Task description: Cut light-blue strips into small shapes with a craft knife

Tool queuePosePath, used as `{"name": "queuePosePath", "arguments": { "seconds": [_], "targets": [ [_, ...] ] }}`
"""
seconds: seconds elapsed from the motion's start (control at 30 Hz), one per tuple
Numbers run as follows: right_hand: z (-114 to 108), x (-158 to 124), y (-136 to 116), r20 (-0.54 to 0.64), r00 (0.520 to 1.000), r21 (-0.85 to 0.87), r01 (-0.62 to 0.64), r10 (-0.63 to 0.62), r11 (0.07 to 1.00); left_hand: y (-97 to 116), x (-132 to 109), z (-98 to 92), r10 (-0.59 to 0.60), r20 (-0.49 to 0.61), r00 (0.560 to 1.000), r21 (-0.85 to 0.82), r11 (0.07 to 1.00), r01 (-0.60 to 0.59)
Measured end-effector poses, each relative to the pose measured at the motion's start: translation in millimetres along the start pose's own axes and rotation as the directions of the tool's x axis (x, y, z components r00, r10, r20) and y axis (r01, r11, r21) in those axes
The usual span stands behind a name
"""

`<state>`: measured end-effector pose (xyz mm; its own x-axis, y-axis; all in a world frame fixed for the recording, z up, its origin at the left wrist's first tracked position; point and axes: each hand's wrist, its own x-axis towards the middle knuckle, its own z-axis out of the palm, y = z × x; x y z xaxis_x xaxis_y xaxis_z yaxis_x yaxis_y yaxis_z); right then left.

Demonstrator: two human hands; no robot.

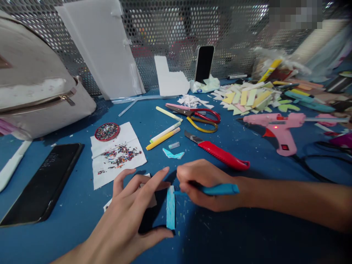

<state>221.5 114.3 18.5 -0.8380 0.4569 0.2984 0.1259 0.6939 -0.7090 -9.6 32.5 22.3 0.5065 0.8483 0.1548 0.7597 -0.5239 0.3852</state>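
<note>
A narrow blue-coloured strip (171,211), paper or card by its look, stands lengthwise between the thumb and a finger of my left hand (129,211). The thumb is at its lower end and the finger at its upper end; the index finger is stretched out above. My right hand (203,185) is closed around a blue marker (221,189), whose tip meets the strip's right edge near the top. A white piece (151,200) lies partly hidden beneath my left fingers. Just beyond the hands is a small blue scrap (173,154).
Ahead lie a red utility knife (224,155) with its blade out, scissors (192,112) and yellow markers (163,138). A pink glue gun (275,124), its light lit, rests at right. Colourful bits cover a paper (99,172) at left, near a phone (41,183) and bag (41,88).
</note>
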Motion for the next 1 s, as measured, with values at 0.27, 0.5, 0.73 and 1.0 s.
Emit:
{"name": "queuePosePath", "arguments": {
  "seconds": [0.27, 0.5, 0.73, 1.0],
  "targets": [
    [-0.2, -0.9, -0.2, -0.020, 0.999, -0.017, -0.034, 0.033, 0.999, -0.1, 0.1, -0.4, -0.006, 0.013, 1.000, -0.009, 1.000, 0.006],
    [0.5, -1.8, 0.3, -0.009, 1.000, -0.023, -0.026, 0.026, 0.999, -0.1, 0.5, -0.9, 0.005, 0.017, 1.000, 0.005, 1.000, -0.005],
    [-0.2, -0.9, -0.9, 0.072, 0.995, -0.011, 0.063, -0.062, 0.998, 0.4, 0.4, -1.0, 0.001, 0.006, 1.000, -0.020, 1.000, -0.001],
    [-0.4, -0.6, -1.5, 0.031, 0.997, 0.013, 0.065, -0.065, 0.998, -0.2, 0.1, 0.3, -0.004, -0.002, 1.000, 0.009, 1.000, 0.004]
  ]
}}
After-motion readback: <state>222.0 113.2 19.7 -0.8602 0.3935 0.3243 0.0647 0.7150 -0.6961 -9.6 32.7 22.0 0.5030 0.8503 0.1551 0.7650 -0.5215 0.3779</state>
